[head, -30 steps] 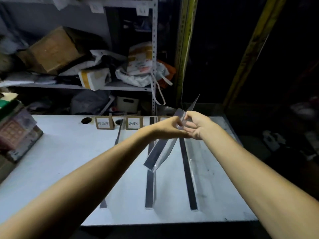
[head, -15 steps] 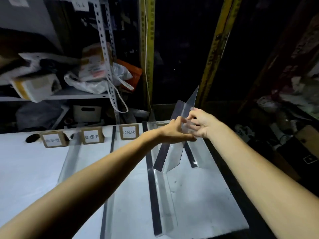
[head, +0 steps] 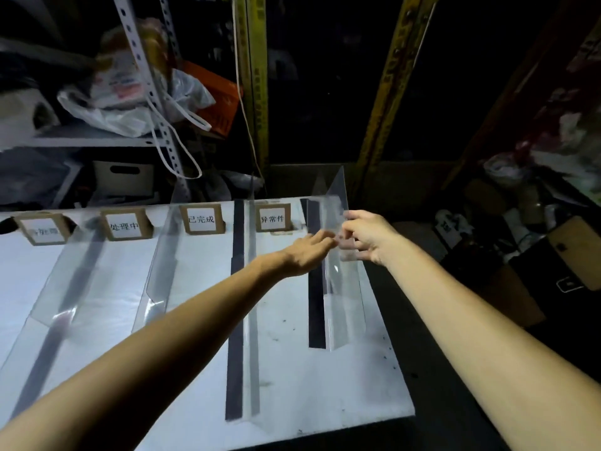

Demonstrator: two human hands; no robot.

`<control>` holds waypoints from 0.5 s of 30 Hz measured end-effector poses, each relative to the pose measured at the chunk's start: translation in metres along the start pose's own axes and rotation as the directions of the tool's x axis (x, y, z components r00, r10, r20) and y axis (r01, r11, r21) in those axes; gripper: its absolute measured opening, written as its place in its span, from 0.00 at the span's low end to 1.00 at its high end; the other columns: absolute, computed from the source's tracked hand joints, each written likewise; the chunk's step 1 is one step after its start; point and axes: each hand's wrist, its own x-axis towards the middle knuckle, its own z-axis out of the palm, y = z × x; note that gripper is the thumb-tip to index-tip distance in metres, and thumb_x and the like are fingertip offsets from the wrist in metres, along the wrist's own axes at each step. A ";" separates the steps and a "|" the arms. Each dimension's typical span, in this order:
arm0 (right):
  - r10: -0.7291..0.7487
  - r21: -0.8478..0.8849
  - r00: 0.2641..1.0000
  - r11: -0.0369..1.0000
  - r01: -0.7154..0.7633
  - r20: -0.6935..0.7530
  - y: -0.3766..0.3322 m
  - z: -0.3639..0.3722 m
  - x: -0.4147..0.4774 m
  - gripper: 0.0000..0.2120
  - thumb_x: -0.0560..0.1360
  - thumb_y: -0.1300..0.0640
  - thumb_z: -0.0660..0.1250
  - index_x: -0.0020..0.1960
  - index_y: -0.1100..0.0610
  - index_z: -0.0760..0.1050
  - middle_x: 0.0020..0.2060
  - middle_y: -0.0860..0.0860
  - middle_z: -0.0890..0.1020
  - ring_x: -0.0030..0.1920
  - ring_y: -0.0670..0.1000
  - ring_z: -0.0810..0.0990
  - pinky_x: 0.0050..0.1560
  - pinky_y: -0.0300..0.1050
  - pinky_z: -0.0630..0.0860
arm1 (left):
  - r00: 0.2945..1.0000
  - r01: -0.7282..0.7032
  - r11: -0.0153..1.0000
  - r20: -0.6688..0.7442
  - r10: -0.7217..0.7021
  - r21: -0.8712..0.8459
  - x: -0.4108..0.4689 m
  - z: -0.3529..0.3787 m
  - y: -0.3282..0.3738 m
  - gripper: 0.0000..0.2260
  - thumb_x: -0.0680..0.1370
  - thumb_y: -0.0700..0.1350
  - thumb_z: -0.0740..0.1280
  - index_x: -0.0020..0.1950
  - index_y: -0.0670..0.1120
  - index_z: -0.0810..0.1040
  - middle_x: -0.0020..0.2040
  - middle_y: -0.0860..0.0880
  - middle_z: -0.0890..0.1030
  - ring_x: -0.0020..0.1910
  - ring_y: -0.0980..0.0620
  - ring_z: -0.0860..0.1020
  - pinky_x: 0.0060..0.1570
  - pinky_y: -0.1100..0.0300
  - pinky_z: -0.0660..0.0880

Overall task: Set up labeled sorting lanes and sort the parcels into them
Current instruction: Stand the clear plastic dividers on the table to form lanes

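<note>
Now, on the head view, both hands meet at a clear bent plastic divider sheet [head: 344, 304]. It stands upright near the right edge of the white tabletop [head: 292, 369], just beside a black strip [head: 317, 314]. The right hand [head: 367, 237] pinches the sheet's upper part with curled fingers. The left hand [head: 309, 252] has its fingers nearly straight, tips touching the sheet. Brown cardboard label stands [head: 272, 218] line the far edge, and other clear dividers [head: 162, 255] stand further left.
</note>
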 end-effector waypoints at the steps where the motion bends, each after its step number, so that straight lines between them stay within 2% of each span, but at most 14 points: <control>1: -0.004 -0.018 1.000 1.000 0.004 0.020 0.005 -0.002 0.000 0.30 0.76 0.70 0.62 0.74 0.51 0.69 0.50 0.54 0.79 0.46 0.52 0.81 0.50 0.56 0.82 | 0.999 0.029 0.998 -0.024 -0.028 0.063 0.003 0.006 -0.007 0.24 0.81 0.55 0.54 0.75 0.47 0.61 0.72 0.38 0.66 0.68 0.40 0.68 0.69 0.42 0.65; 4: -0.015 -0.070 0.996 0.997 0.021 0.086 0.025 -0.010 -0.002 0.26 0.78 0.69 0.62 0.73 0.50 0.70 0.47 0.53 0.78 0.45 0.52 0.80 0.40 0.50 0.81 | 0.992 0.128 0.959 -0.017 -0.128 0.251 0.010 0.033 -0.021 0.26 0.81 0.51 0.60 0.78 0.48 0.57 0.70 0.39 0.67 0.67 0.40 0.68 0.67 0.44 0.68; 5: -0.020 -0.094 0.995 0.995 0.029 0.103 0.032 -0.011 -0.001 0.26 0.78 0.68 0.62 0.73 0.50 0.69 0.47 0.53 0.78 0.46 0.52 0.80 0.40 0.50 0.82 | 0.991 0.128 0.948 -0.007 -0.132 0.291 0.012 0.043 -0.024 0.27 0.81 0.51 0.61 0.78 0.48 0.58 0.70 0.40 0.68 0.67 0.40 0.69 0.66 0.45 0.69; 8: -0.016 -0.175 0.995 0.984 0.033 0.098 0.057 -0.013 0.006 0.28 0.77 0.68 0.63 0.74 0.51 0.68 0.51 0.54 0.78 0.52 0.56 0.82 0.49 0.54 0.83 | 0.992 0.118 0.938 -0.005 -0.123 0.327 0.015 0.070 -0.031 0.24 0.82 0.49 0.61 0.77 0.46 0.61 0.68 0.41 0.70 0.63 0.43 0.73 0.61 0.51 0.72; 11: -0.017 -0.204 0.994 0.978 0.039 0.106 0.078 -0.017 0.012 0.28 0.77 0.69 0.63 0.74 0.51 0.68 0.55 0.57 0.78 0.50 0.54 0.80 0.41 0.47 0.81 | 0.995 0.097 0.927 0.002 -0.105 0.363 0.019 0.098 -0.040 0.23 0.82 0.47 0.60 0.76 0.44 0.62 0.68 0.41 0.70 0.63 0.41 0.74 0.60 0.50 0.72; 15: 0.018 -0.224 0.994 0.975 0.007 0.109 0.112 -0.017 0.026 0.26 0.75 0.68 0.64 0.69 0.51 0.68 0.54 0.58 0.78 0.55 0.58 0.81 0.45 0.54 0.84 | 0.992 0.098 0.914 0.034 -0.120 0.393 0.033 0.126 -0.054 0.22 0.80 0.43 0.62 0.74 0.43 0.64 0.71 0.41 0.68 0.66 0.41 0.70 0.64 0.49 0.70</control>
